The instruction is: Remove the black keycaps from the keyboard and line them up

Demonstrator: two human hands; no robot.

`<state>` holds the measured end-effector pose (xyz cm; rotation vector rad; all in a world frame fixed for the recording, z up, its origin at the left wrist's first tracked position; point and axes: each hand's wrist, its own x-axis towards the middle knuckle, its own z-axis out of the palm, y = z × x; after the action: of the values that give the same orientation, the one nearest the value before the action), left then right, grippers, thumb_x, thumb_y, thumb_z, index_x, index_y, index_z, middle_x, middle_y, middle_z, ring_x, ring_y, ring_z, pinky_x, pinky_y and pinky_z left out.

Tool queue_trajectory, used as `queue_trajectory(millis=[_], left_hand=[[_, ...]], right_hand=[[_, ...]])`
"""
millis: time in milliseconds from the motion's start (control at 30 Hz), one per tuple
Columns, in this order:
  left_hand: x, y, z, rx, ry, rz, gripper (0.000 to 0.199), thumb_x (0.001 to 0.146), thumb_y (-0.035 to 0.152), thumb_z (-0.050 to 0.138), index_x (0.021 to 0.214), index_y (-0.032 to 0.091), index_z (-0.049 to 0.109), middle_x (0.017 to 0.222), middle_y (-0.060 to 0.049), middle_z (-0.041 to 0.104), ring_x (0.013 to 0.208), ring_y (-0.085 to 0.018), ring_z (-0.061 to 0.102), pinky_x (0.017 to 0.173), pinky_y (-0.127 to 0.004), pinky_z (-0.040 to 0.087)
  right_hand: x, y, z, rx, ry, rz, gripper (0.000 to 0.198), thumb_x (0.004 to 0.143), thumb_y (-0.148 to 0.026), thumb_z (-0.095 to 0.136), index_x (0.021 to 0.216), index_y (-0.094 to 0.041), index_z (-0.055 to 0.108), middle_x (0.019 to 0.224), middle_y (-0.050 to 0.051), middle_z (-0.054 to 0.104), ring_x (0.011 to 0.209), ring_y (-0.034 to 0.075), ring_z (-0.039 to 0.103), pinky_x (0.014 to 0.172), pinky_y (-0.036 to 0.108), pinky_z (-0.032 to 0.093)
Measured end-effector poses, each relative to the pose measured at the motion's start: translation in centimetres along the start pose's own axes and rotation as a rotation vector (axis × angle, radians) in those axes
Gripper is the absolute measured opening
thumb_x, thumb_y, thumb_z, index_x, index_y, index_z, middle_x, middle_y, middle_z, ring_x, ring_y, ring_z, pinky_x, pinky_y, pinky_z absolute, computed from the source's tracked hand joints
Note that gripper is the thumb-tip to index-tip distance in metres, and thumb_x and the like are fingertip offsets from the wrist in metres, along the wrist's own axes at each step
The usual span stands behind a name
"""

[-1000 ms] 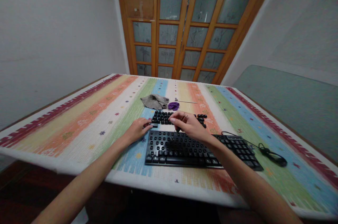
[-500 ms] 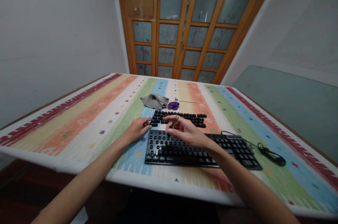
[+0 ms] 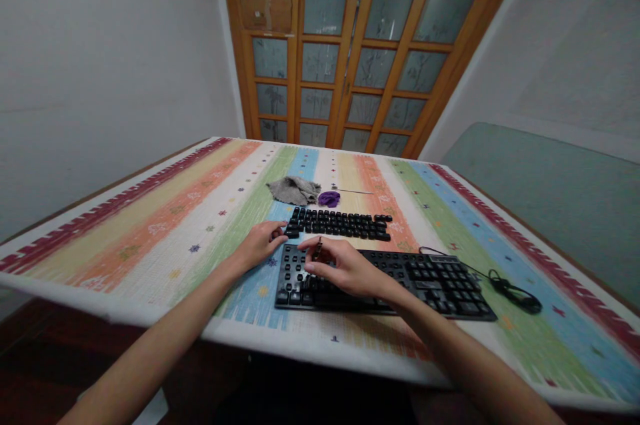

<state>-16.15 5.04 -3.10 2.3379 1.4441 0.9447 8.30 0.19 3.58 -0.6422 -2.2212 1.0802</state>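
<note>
A black keyboard lies near the table's front edge; many of its upper-left keys lack caps. Behind it, loose black keycaps stand in rows. My right hand is over the keyboard's left half, its thumb and fingers pinching a slim dark tool with a brassy tint; its exact kind is too small to tell. My left hand rests on the cloth at the left end of the keycap rows, fingers curved and thumb apart, fingertips beside the end caps. I see nothing held in it.
A grey cloth and a purple bundle lie behind the keycaps, with a thin rod to their right. The keyboard's coiled cable sits at the right. A striped tablecloth covers the table.
My right hand has moved down and slightly left, from in front of the keycap rows to lower over the keyboard, still gripping the slim tool. My left hand has hardly moved.
</note>
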Motion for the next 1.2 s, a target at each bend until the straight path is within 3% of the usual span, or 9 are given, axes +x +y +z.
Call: queue_trajectory(millis=[167,267,567,733,1000,1200], left_hand=[[0.1,0.2,0.0,0.006,0.006,-0.008,0.030,0.085,0.025,0.062,0.112,0.015,0.067,0.083,-0.005,0.070,0.076,-0.020,0.065,0.081,-0.037,0.055],[0.1,0.3,-0.1,0.003,0.002,-0.005,0.029,0.085,0.025,0.061,0.112,0.016,0.067,0.082,-0.004,0.070,0.074,-0.019,0.065,0.080,-0.036,0.055],[-1.0,1.8,-0.9,-0.041,0.062,0.058,0.022,0.092,0.031,0.055,0.104,0.016,0.067,0.087,-0.005,0.069,0.078,-0.017,0.063,0.081,-0.033,0.051],[-2.5,4.4,-1.3,-0.142,-0.063,0.173,0.019,0.094,0.028,0.052,0.093,0.017,0.068,0.090,-0.005,0.069,0.086,-0.018,0.062,0.082,-0.032,0.048],[-4.2,5.4,-0.3,-0.161,-0.145,0.145,0.020,0.094,0.028,0.052,0.094,0.018,0.069,0.085,-0.005,0.061,0.080,-0.018,0.058,0.075,-0.029,0.045],[-4.4,5.3,0.1,-0.177,-0.139,0.143,0.021,0.094,0.027,0.050,0.092,0.018,0.068,0.085,-0.004,0.058,0.082,-0.017,0.057,0.076,-0.028,0.044]], right_hand=[[-0.4,0.2,0.6,-0.052,0.056,0.004,0.008,0.090,-0.024,0.063,0.092,-0.016,0.065,0.082,0.001,0.065,0.071,0.013,0.057,0.069,0.025,0.045],[-0.6,0.3,0.9,-0.078,0.069,0.016,0.009,0.090,-0.024,0.063,0.085,-0.016,0.064,0.076,0.001,0.064,0.068,0.013,0.056,0.067,0.025,0.044],[-1.3,0.6,1.4,-0.066,0.087,0.032,0.010,0.091,-0.023,0.060,0.084,-0.016,0.062,0.075,0.001,0.062,0.067,0.014,0.057,0.067,0.026,0.045],[-1.4,0.5,1.3,-0.050,0.081,0.023,0.009,0.091,-0.023,0.058,0.084,-0.017,0.061,0.075,0.002,0.062,0.067,0.015,0.058,0.067,0.027,0.046],[-1.4,1.4,1.8,-0.035,0.067,0.030,0.008,0.091,-0.023,0.057,0.088,-0.016,0.061,0.077,0.003,0.064,0.068,0.015,0.060,0.066,0.027,0.046],[-1.0,0.6,2.7,-0.324,0.037,-0.039,0.009,0.092,-0.024,0.057,0.092,-0.016,0.059,0.085,0.008,0.066,0.076,0.019,0.060,0.073,0.031,0.047]])
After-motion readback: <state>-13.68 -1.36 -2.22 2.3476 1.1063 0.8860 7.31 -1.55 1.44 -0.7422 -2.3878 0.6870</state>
